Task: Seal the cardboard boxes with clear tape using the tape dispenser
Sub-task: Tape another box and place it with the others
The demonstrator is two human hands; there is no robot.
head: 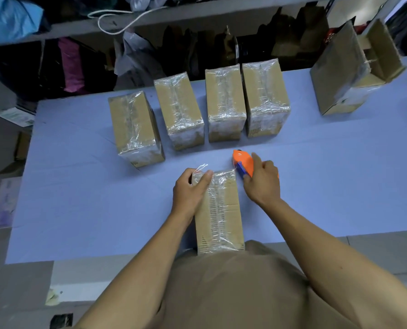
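At the table's (83,186) near edge, the cardboard box (217,210) lies with its long axis from six to twelve o'clock, bare surface on both flanks. Left hand (190,193) presses its far left corner, fingers loosely bent. Right hand (261,184) grips the orange tape dispenser (244,162) at two o'clock, touching the box's far right corner. Four taped boxes (181,110) line up beyond.

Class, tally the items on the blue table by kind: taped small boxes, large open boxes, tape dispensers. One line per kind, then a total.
Taped small boxes: 5
Large open box: 1
Orange tape dispenser: 1
Total: 7
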